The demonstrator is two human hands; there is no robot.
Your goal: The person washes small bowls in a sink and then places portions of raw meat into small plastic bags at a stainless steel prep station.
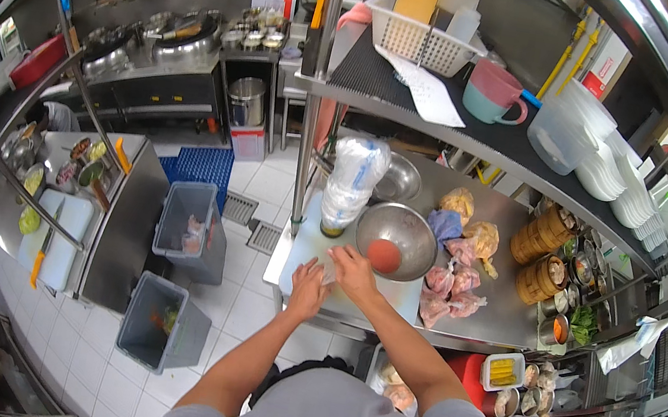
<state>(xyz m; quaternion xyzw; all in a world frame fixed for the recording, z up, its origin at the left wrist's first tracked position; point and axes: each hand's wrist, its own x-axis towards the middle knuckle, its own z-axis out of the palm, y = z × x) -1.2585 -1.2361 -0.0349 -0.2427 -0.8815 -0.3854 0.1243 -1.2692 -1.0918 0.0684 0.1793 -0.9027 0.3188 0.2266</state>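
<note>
Both of my hands are over a white cutting board at the counter's near left. Between my left hand and my right hand is a thin piece of clear plastic, which looks like a small bag. The fingers of each hand pinch it. Just right of my right hand stands a steel mixing bowl with a reddish-orange mass inside. Behind my hands rises a tall plastic-wrapped bundle. Several knotted clear bags of pinkish food lie right of the bowl.
A second steel bowl sits behind the first. Yellowish bags and bamboo steamers stand farther right. A steel shelf overhangs the counter's back. Grey bins are on the floor at left. A knife lies on another board.
</note>
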